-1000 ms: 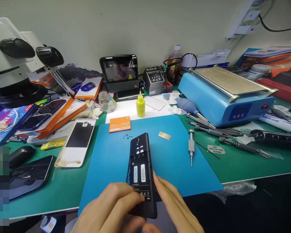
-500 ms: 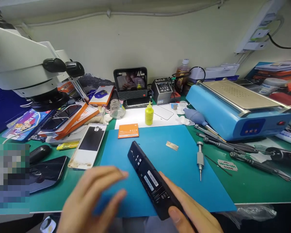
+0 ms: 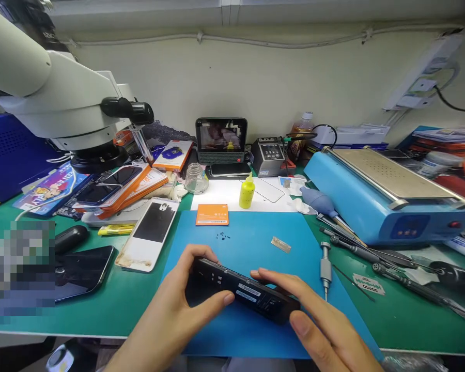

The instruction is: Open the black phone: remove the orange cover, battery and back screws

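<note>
A black, opened phone [image 3: 263, 300] is held low over the blue mat [image 3: 294, 227], tilted on its long edge, with white labels on its inner side. My left hand [image 3: 174, 305] is closed on its left end, thumb on the near face and fingers over the top edge. My right hand [image 3: 329, 320] holds the right end, thumb at the near corner and fingers behind the upper edge. Beyond the phone lie several tiny dark screws [image 3: 222, 236], an orange battery [image 3: 212, 215] and a small metal blade [image 3: 281, 244]. A grey screwdriver [image 3: 326, 269] rests at the mat's right edge.
A microscope [image 3: 85, 113] overhangs the left side. A white phone back [image 3: 149, 235] and a dark phone [image 3: 87, 271] lie left of the mat. A yellow bottle [image 3: 247, 192] stands behind it. To the right are a blue heating machine [image 3: 372, 201], tools and a razor blade [image 3: 368, 284].
My left hand has come in from apart and taken hold of the phone's left end. The phone has turned more sideways and tipped up. The camera view has shifted, and the screws now show.
</note>
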`<state>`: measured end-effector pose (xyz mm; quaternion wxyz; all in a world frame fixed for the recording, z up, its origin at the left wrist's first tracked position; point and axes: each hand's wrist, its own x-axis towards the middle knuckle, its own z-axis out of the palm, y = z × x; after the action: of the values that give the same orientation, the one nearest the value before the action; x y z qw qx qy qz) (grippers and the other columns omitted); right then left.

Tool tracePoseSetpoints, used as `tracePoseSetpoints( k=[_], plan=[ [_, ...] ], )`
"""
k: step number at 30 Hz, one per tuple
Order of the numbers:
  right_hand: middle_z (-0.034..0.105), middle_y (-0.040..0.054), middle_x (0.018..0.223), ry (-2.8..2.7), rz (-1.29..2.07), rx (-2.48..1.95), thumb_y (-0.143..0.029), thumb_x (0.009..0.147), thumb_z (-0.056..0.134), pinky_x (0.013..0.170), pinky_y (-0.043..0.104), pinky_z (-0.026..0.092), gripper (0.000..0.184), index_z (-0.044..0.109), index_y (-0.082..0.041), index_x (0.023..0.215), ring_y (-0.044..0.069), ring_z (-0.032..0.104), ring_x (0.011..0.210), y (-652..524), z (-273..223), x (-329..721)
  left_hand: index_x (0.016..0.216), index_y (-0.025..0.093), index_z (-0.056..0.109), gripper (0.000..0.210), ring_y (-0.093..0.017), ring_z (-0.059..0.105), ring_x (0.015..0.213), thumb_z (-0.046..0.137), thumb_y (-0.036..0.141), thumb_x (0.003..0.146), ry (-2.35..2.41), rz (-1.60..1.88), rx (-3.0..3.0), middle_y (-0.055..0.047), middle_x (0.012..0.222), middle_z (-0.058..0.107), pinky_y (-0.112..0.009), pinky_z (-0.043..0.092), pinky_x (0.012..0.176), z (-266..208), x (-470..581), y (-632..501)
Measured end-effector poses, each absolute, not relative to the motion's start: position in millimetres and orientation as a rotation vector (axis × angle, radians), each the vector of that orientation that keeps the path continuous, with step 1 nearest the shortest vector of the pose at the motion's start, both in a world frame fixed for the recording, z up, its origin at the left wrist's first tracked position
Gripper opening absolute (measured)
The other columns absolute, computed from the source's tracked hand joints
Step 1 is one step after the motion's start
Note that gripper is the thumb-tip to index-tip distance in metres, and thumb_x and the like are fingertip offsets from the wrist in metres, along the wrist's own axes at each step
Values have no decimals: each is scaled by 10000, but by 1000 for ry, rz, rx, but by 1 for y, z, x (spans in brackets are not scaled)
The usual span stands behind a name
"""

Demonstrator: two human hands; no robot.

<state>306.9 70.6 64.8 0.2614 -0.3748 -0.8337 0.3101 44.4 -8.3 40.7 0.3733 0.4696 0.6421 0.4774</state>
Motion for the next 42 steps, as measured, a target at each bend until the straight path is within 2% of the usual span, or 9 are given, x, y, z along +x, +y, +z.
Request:
tracePoseSetpoints(
  k=[3,5,8,13,17,22,31,36,42],
  plan=[
    [817,-55,1359,-2223,383,-1062,-401,1204,373,966,231,670,412,668,-417,1491,153,817,1190,87,67,309,1204,321,567,376,-253,706,1209,822,383,935,1801,1266,1243,-5,1195,719,-297,559,836,31,56,-9],
    [838,29,1262,-2220,-128,-1145,-398,1195,403,839,328,691,407,698,-286,1452,230,828,1104,102,66,307,1237,323,551,358,-268,700,1257,775,364,960,1863,1294,1264,-20,1256,704,-299,546,785,29,62,-9],
    [827,125,1154,-2316,-364,-1147,-423,1171,431,672,446,615,451,793,-168,1255,333,799,964,121,61,303,1256,336,525,304,-238,709,1237,703,325,1009,1871,1340,1315,-11,1272,675,-296,544,788,30,67,-11],
    [787,71,1013,-2448,-324,-1102,-366,1161,431,726,428,562,409,776,-218,999,265,735,850,130,54,301,1161,324,486,205,-155,708,1042,615,212,1047,1851,1384,1475,9,1187,627,-284,544,891,33,69,-19],
    [763,50,987,-2449,-271,-1168,-323,1161,399,738,385,509,359,716,-234,1018,226,707,817,127,57,294,1120,310,462,234,-150,705,999,586,134,1029,1878,1387,1549,-3,1149,615,-269,538,850,31,69,-23],
    [735,76,966,-2430,-238,-1294,-440,1154,487,664,386,408,343,673,-232,954,268,683,848,127,58,280,1107,313,463,256,-138,703,960,576,97,1026,1898,1448,1605,17,1105,623,-252,539,865,28,69,-23],
    [789,27,1047,-2473,151,-1405,-437,1108,589,672,330,497,231,736,-265,1059,225,774,905,141,63,279,1180,338,518,271,-119,716,1017,598,118,1042,1854,1441,1580,30,1169,645,-219,530,865,29,66,-19],
    [785,42,1046,-2482,297,-1533,-448,1080,627,692,347,489,232,753,-257,1041,244,759,947,145,74,275,1152,338,544,229,-131,716,1043,649,163,1048,1892,1425,1602,30,1135,635,-210,535,811,29,61,-18],
    [751,29,1039,-2652,603,-1428,-456,1065,716,799,337,604,262,732,-194,1074,169,717,902,171,90,272,1203,330,547,222,-185,730,1069,689,239,1059,1913,1367,1682,-4,1157,651,-237,553,728,29,56,-12]
  ],
)
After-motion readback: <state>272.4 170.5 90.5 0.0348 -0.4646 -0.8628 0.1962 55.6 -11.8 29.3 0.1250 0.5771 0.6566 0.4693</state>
